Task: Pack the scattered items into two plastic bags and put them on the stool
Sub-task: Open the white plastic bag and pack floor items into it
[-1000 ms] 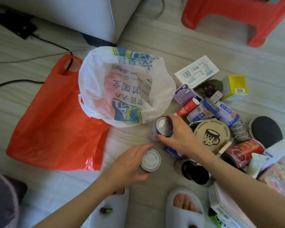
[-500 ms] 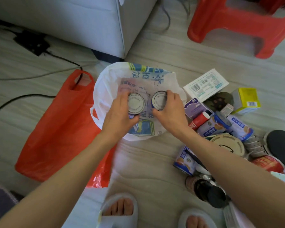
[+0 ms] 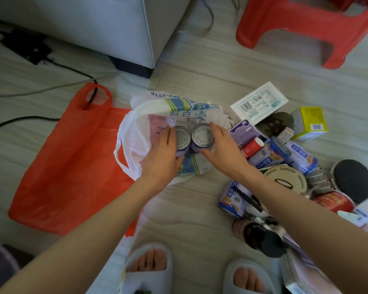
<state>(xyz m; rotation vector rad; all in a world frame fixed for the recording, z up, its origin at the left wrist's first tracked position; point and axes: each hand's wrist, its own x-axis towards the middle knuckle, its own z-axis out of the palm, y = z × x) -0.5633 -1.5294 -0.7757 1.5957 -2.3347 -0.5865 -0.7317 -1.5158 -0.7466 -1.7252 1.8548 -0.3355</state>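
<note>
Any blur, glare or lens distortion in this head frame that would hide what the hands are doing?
Head view: soft daylight, no harsh shadows; slight softness throughout, yet both cans and the white bag read clearly; mild sheen on the red bag; wide-angle stretch enlarges forearms at the edges.

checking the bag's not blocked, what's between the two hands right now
In the head view, two cans stand side by side inside the white bag, between the left hand and right hand; each hand holds one can.
</note>
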